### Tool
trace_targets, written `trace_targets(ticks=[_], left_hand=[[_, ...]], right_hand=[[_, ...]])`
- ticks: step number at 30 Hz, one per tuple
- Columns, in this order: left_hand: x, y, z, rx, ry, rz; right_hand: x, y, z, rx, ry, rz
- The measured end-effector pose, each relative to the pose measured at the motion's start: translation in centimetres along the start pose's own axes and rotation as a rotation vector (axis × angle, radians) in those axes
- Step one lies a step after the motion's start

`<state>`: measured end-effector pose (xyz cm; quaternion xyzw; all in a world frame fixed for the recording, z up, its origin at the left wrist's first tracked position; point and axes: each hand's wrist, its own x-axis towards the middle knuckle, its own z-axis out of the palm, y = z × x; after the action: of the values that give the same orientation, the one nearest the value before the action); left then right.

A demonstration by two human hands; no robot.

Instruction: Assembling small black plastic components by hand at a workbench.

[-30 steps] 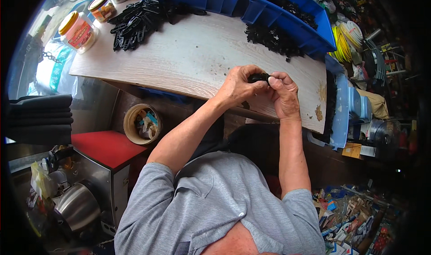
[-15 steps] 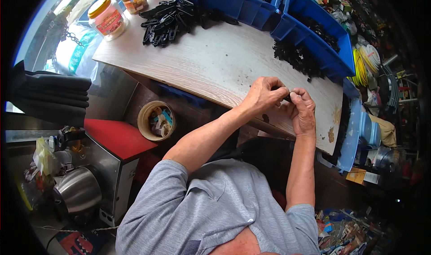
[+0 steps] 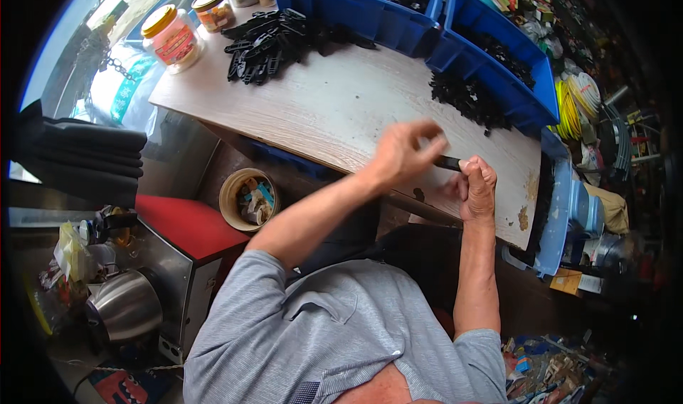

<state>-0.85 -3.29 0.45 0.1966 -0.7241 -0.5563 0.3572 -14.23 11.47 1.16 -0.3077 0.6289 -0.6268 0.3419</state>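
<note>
A small black oblong piece (image 3: 448, 163) sticks out to the left from my right hand (image 3: 480, 190), whose thumb and fingers are closed on its end above the front edge of the table. My left hand (image 3: 407, 153), smeared by motion, is beside the free end of that piece. Whether its fingers hold anything is unclear. Both hands are over the pale wooden tabletop (image 3: 313, 112). A pile of long black plastic parts (image 3: 267, 45) lies at the far left, and a heap of small black parts (image 3: 469, 99) lies at the right.
Blue bins (image 3: 341, 9) with black parts line the far side; another blue bin (image 3: 498, 70) stands at the right. Jars, among them one with a yellow lid (image 3: 171, 41), stand at the far left corner. A round bucket (image 3: 229, 212) sits on the floor, near a red-topped cabinet (image 3: 185, 222).
My left hand has moved left, away from my right hand, and is blurred. The black piece between them now shows, held in my right hand.
</note>
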Motion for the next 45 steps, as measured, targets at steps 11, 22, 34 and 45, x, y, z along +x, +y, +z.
trace_targets(ticks=[11,22,34,45], left_hand=[[11.8,-8.1,-15.5,1.352,0.638,0.241],[9.2,-6.3,-12.2,1.217,0.301,0.521],[2.0,-2.2,-7.2,0.613,0.253,0.378],[-0.8,-1.0,1.4,-0.178,-0.048,-0.192]], right_hand=[[1.5,-2.0,-7.3,0.356,0.826,0.118],[5.1,-2.1,-7.4,-0.079,0.647,0.322],[9.3,-2.5,-4.6,-0.582,0.534,0.369],[8.1,-2.0,-5.2,-0.531,0.492,0.342]])
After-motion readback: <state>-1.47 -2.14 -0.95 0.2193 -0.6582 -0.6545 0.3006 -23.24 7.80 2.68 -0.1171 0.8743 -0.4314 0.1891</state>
